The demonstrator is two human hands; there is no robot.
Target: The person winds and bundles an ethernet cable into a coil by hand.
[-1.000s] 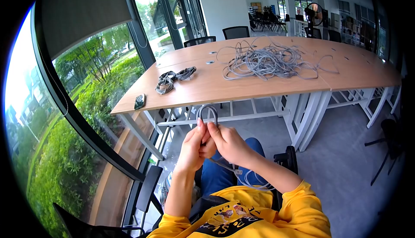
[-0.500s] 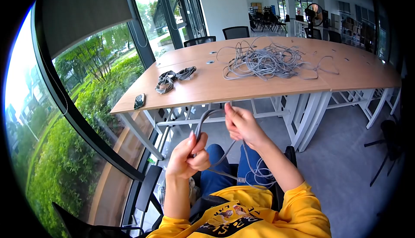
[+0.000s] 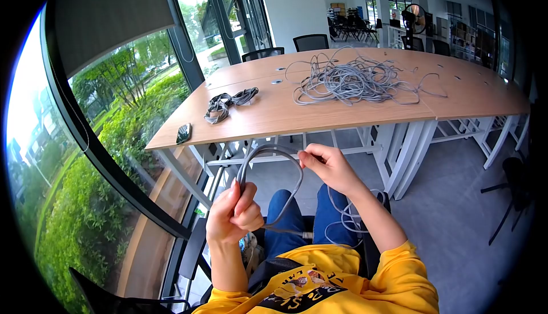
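Observation:
My left hand point(image 3: 235, 212) is closed round several strands of a grey cable point(image 3: 297, 184), which arch up and over to the right in a loop. To the right, my right hand point(image 3: 328, 168) pinches the cable between thumb and fingers at the loop's right side. A connector point(image 3: 308, 235) on the cable hangs above my lap, and thin loose coils lie over my right thigh.
On the wooden table point(image 3: 274, 113) ahead lie a large tangle of grey cable point(image 3: 357, 80), bundled dark grey cables point(image 3: 218, 108) and a dark phone-like object point(image 3: 184, 134). Black chairs point(image 3: 311, 42) stand behind it. A window wall runs along the left.
My hands have moved apart from their earlier touching position, the left one down and leftward, the right one to the right. The loop between them has grown wider.

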